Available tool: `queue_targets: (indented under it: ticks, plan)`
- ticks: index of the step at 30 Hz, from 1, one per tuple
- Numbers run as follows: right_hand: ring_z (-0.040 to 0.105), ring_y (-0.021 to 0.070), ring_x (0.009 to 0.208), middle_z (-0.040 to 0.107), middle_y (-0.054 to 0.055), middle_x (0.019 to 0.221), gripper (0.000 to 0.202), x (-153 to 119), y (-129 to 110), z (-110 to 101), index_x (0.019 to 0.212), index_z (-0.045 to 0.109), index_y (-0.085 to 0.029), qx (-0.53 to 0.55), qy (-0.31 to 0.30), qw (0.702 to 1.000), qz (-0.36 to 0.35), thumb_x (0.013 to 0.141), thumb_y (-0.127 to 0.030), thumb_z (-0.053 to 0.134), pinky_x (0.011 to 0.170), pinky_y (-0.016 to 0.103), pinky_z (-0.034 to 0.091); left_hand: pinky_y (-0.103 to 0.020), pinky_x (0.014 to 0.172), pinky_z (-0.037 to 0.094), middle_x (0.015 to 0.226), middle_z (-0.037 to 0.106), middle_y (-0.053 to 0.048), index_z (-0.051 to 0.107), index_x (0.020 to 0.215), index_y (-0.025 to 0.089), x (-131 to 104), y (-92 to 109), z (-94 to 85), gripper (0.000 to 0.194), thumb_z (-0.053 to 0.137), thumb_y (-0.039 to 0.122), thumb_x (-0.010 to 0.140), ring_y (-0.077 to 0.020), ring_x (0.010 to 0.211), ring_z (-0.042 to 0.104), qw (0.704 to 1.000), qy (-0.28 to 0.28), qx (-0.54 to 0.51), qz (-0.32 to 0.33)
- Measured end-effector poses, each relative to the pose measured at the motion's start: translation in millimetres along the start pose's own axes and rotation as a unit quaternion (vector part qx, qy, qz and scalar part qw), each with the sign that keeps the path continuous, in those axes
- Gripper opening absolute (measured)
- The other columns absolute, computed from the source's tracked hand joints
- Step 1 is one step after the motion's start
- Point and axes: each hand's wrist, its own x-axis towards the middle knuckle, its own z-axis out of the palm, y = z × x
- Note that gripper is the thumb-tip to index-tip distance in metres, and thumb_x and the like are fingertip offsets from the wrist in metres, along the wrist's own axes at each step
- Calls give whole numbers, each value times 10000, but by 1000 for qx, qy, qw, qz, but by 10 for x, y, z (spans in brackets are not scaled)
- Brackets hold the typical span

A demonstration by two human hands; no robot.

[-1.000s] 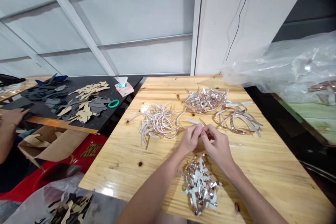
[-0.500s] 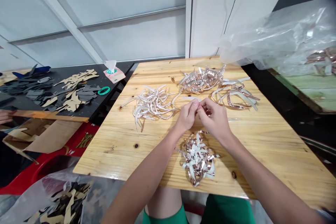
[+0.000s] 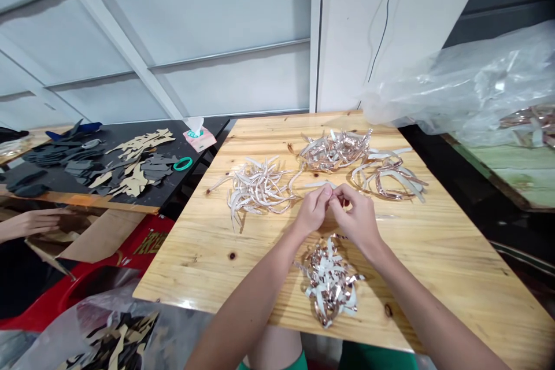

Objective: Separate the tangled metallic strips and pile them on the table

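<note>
Above the wooden table, my left hand [image 3: 313, 209] and my right hand [image 3: 356, 215] meet, fingers closed and tips pinched together. Between them is a thin shiny strip, mostly hidden by the fingers. A pale strip [image 3: 319, 184] shows just behind the fingertips. Below my hands lies a heap of short, curled white and rose-gold scraps [image 3: 332, 286]. Left of my hands spreads a pile of narrow pale strips [image 3: 259, 188]. A shiny rose-gold and white bundle [image 3: 335, 150] lies behind, and looser looped strips [image 3: 392, 176] lie to the right.
The wooden table [image 3: 199, 260] adjoins a black table [image 3: 125, 130] with grey and tan cut pieces [image 3: 134, 179], a green tape ring [image 3: 182, 163] and a tissue pack [image 3: 200, 137]. Another person's hand [image 3: 32, 224] is over a cardboard box [image 3: 102, 231]. Plastic sheeting [image 3: 468, 87] hangs right.
The view has tilted up slightly, so everything sits lower in the picture. My hands stay pinched together in nearly the same place. The other person's hand has come further into view at left.
</note>
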Motion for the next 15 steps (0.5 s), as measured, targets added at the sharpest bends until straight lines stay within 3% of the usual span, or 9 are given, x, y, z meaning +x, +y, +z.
queue_targets:
  ticks: [15]
  plan:
    - [497, 139, 579, 525, -25, 635, 224, 72, 217, -57, 733, 527, -205, 26, -80, 995, -59, 934, -302, 518, 585, 248, 399, -287, 683, 389, 706, 503, -19, 472, 746, 180, -22, 61, -78, 469, 300, 519, 1020, -157, 695, 477, 998, -26, 43, -26]
